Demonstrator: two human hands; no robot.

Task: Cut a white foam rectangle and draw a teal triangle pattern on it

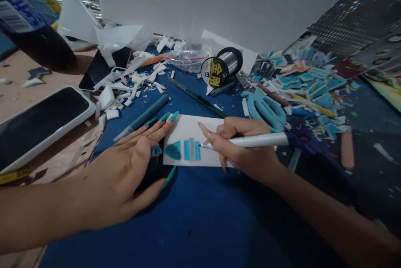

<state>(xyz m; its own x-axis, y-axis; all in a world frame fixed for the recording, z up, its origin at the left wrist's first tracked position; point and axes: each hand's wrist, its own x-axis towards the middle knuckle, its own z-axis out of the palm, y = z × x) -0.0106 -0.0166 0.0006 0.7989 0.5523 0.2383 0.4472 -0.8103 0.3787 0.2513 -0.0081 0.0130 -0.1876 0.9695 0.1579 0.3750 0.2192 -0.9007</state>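
My right hand (247, 142) grips a white marker pen (261, 139), its blue tip touching a small white card (184, 124). Two patches of blue colouring show on the card: a pointed dome shape (173, 151) and a striped block (191, 149) beside the tip. With long teal nails, my left hand (134, 168) lies with most fingers stretched out, fingertips at the card's left edge. A small blue end (156, 151) shows by its bent index finger; I cannot tell what it is. Above that hand lies a teal pen (142, 117).
Behind the card lie a thin green-handled tool (200, 101), a spool of wire (221, 67) and light-blue scissors (265, 107). White scraps (140, 82) and blue offcuts (313, 78) are heaped around. At left are a phone (44, 124) and a dark bottle (40, 42).
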